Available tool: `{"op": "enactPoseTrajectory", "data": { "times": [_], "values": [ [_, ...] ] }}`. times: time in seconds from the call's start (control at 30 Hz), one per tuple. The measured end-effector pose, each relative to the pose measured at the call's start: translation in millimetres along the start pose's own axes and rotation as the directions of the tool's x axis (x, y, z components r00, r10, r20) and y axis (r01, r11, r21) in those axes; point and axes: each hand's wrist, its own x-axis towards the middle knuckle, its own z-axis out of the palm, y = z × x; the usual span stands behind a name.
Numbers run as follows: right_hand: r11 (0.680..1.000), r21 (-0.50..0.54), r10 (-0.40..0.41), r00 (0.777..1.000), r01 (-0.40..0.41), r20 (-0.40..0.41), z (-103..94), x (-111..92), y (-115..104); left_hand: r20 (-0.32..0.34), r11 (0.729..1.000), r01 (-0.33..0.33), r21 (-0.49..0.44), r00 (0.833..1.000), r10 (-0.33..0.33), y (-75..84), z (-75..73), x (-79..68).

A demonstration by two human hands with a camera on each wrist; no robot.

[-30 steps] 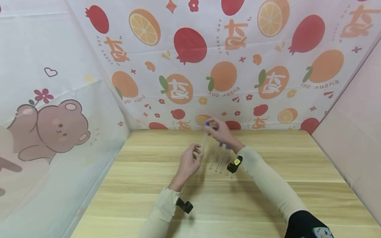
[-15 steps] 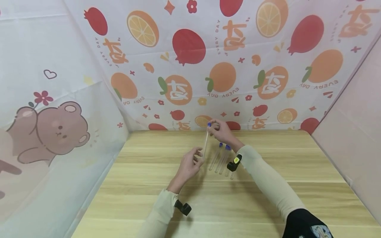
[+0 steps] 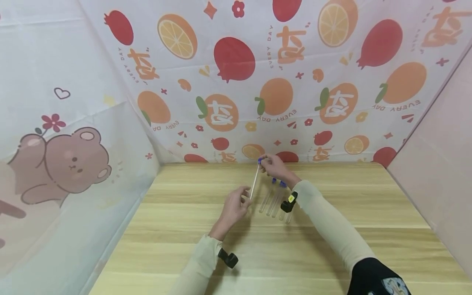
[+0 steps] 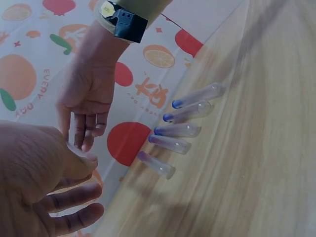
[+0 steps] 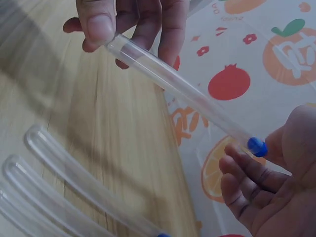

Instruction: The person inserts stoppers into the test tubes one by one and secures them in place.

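A clear test tube (image 5: 173,86) with a blue cap (image 5: 257,146) is held tilted above the table between both hands. My left hand (image 3: 234,206) pinches its rounded bottom end between thumb and fingers. At the upper end, my right hand (image 3: 275,168) pinches the tube at the cap. The right wrist view has the left hand (image 5: 133,24) at the top and the right hand (image 5: 284,182) at the lower right. In the left wrist view, the left hand (image 4: 44,177) largely hides the held tube.
Several more blue-capped test tubes (image 3: 271,203) lie side by side on the wooden table (image 3: 332,254), right of the held one, partly under the right forearm. A fruit-print cloth (image 3: 236,57) hangs behind the table, with a bear-print cloth (image 3: 77,159) at the left.
Both hands have come down slightly with the test tube between them, and its capped end has shifted a little right. The tubes on the table have stayed put.
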Motion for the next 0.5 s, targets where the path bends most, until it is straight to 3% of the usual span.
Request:
{"op": "enactPoseTrajectory", "data": {
  "times": [0.37,0.5],
  "values": [
    [0.984,-0.174,-0.029,0.996,0.044,0.088,-1.7,3,15,0.047,0.998,0.033,0.046,0.998,-0.035,-9.5,10.0,-0.7],
    [0.974,-0.223,-0.003,0.994,0.028,0.112,-3.8,5,23,0.075,0.998,0.037,0.044,0.996,-0.040,-12.2,12.3,-0.3]
  ]
}}
